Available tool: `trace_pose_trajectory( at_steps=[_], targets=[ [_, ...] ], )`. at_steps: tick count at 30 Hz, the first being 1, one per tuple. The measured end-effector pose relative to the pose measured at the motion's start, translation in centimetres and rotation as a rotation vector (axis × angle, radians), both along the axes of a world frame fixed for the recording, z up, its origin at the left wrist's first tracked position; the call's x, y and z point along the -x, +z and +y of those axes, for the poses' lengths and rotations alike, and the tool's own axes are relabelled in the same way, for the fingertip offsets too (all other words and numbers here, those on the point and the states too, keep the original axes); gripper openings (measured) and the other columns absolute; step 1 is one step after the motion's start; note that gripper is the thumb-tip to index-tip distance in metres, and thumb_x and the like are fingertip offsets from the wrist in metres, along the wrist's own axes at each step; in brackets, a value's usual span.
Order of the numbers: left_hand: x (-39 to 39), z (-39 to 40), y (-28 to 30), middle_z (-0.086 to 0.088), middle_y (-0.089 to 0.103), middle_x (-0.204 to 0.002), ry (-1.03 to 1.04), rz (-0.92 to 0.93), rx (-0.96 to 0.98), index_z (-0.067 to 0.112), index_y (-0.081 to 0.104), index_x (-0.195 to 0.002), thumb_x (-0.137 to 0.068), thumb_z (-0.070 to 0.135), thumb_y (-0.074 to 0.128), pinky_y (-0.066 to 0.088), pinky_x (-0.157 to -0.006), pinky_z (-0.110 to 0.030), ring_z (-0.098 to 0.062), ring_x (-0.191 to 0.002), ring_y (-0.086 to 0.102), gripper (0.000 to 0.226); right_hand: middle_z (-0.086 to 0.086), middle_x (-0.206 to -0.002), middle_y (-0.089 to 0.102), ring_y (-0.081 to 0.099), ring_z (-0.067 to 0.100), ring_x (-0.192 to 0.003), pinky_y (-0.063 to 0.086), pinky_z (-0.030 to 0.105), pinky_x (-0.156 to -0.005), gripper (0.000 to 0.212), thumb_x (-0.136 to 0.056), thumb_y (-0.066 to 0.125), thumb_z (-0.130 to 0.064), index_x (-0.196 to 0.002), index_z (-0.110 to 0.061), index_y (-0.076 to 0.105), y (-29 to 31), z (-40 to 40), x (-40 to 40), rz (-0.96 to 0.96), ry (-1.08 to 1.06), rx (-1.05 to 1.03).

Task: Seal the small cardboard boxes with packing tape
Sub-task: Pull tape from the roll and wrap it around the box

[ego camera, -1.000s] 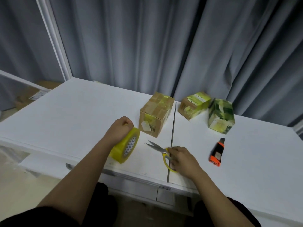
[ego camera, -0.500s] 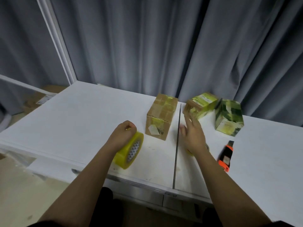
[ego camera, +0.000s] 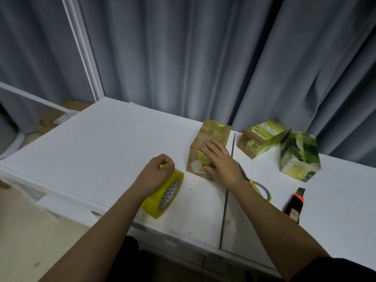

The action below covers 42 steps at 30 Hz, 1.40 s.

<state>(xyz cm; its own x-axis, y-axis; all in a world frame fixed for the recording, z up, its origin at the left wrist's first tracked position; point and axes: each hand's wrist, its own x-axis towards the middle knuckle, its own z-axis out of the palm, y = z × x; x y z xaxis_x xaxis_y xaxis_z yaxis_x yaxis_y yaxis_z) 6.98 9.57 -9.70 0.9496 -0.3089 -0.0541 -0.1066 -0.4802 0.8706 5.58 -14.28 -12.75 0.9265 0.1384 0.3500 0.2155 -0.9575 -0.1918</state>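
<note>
The right hand (ego camera: pixel 220 162) is lying flat on the brown box (ego camera: pixel 209 148) while the left hand (ego camera: pixel 154 175) is gripping the tape roll (ego camera: pixel 164 197).

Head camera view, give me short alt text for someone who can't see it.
A person's right hand lies flat on a taped brown cardboard box on a white table while the left hand grips a yellow tape roll. Two green boxes, scissors and an orange cutter lie to the right.

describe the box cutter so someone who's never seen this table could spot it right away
Start at the white table and go to its right half, past the dark seam. Near the front edge, right of the yellow-handled scissors, lies the box cutter. It is the only black and orange thing there, slim and flat, unlike the boxes behind it.
</note>
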Motion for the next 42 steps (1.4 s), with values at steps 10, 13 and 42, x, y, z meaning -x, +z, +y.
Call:
trace_pose_trajectory(
  at_steps=[10, 13, 42],
  targets=[
    [0.1, 0.5, -0.4, 0.006, 0.058, -0.105, -0.009, 0.004, 0.070, 0.025, 0.059, -0.091, -0.092, 0.023, 0.050, 0.043, -0.077, -0.025, -0.011, -0.098, 0.056, 0.009, -0.011, -0.147, 0.038, 0.027, 0.015, -0.141, 0.026, 0.027, -0.109, 0.074, -0.073, 0.080, -0.012, -0.139, -0.022, 0.049, 0.9, 0.3, 10.1, -0.018, 0.108, -0.176],
    [0.5, 0.6, -0.2, 0.007, 0.058, -0.107, -0.016, -0.009, 0.060, 0.027, 0.058, -0.091, -0.092, 0.025, 0.050, 0.043, -0.075, -0.025, -0.010, -0.097, 0.056, 0.008, -0.011, -0.146, 0.037, 0.025, 0.017, -0.142, 0.020, 0.040, -0.116, 0.067, -0.077, 0.077, -0.013, -0.137, -0.024, 0.050, 1.7, 0.3, 12.5, 0.075, 0.068, -0.183],
    [6.0, 5.3, -3.0, 0.010, 0.057, -0.113, -0.091, 0.112, 0.357, 0.031, 0.041, -0.121, -0.063, 0.042, 0.082, 0.046, -0.064, -0.011, 0.001, -0.082, 0.064, 0.072, -0.001, -0.093, 0.057, 0.056, 0.016, -0.084, 0.041, 0.027, -0.072, 0.013, -0.088, 0.051, -0.009, -0.085, -0.017, 0.062, 4.7, 12.8, 5.9, 0.184, -0.146, -0.441]
  ],
)
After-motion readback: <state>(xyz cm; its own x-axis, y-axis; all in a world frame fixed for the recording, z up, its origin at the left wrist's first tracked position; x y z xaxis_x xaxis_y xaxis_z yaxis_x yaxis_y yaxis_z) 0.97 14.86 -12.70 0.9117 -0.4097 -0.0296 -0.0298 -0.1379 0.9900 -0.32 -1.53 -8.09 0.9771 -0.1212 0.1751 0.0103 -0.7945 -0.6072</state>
